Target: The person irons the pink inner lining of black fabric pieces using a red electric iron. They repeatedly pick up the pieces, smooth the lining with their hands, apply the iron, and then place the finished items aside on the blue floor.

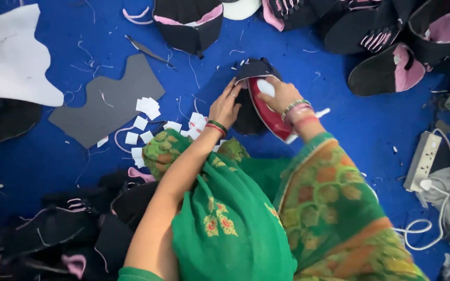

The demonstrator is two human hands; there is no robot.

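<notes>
My right hand (281, 93) grips the handle of a red and white clothes iron (266, 112), which rests on a black fabric shoe piece (251, 70) lying on the blue surface. My left hand (226, 105) lies flat on that black piece just left of the iron, fingers spread, holding it down. Both wrists wear bangles. Green and orange patterned cloth covers my arms and lap.
Small white paper squares (147, 106) lie scattered left of my hands beside a grey cut sheet (108, 101). A white foam piece (19, 54) is far left. Black and pink shoe uppers (386, 70) are piled along the top and bottom left. A power strip (423, 158) with a white cord sits at right.
</notes>
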